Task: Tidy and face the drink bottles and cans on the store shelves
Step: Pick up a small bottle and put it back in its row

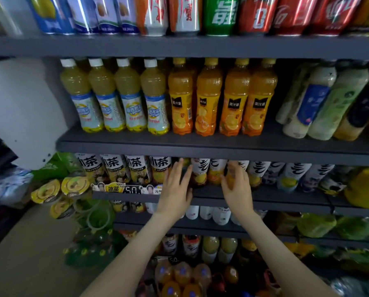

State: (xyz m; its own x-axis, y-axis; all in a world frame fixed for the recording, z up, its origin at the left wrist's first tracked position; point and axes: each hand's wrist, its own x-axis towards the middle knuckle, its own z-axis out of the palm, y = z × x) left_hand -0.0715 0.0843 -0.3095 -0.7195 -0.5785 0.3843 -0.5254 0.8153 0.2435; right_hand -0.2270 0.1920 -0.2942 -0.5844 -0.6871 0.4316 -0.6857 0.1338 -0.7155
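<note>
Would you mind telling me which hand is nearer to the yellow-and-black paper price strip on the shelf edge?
Left. The left hand lies just right of the yellow-and-black paper price strip; the right hand is farther right, gripping a white-labelled orange bottle.

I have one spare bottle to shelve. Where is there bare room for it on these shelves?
The roomiest patch is the bare shelf board between the orange juice bottles and the leaning pale bottles. A narrower dark gap sits lower, between the iced tea bottles and the white-label bottles, where the left hand reaches. The cans up top are packed tight.
</note>
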